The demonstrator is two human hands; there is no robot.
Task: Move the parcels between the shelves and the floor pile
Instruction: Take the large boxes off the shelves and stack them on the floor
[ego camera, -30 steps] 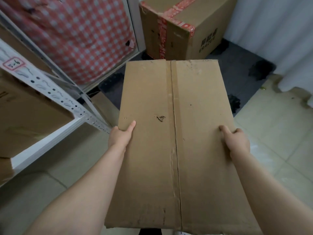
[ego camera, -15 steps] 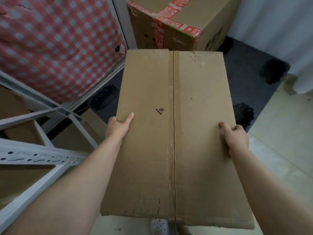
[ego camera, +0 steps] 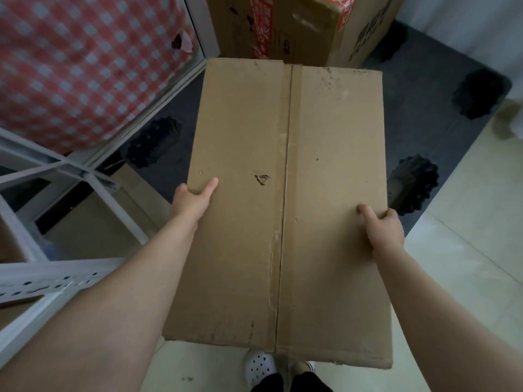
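I see the brown parcel point(ego camera: 325, 131) held flat in the air above the dark mat point(ego camera: 418, 131). My left hand point(ego camera: 191, 200) grips its left edge and my right hand point(ego camera: 383, 229) its right edge, thumbs on top, other fingers mostly hidden underneath.

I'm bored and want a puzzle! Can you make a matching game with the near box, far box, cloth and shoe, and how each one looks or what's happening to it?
Things:
1. near box
2. far box
3. cloth
4. shoe

Matches:
A. white with holes
B. has red tape
C. being carried
D. red and white checks

Pairs: 1-C, 2-B, 3-D, 4-A
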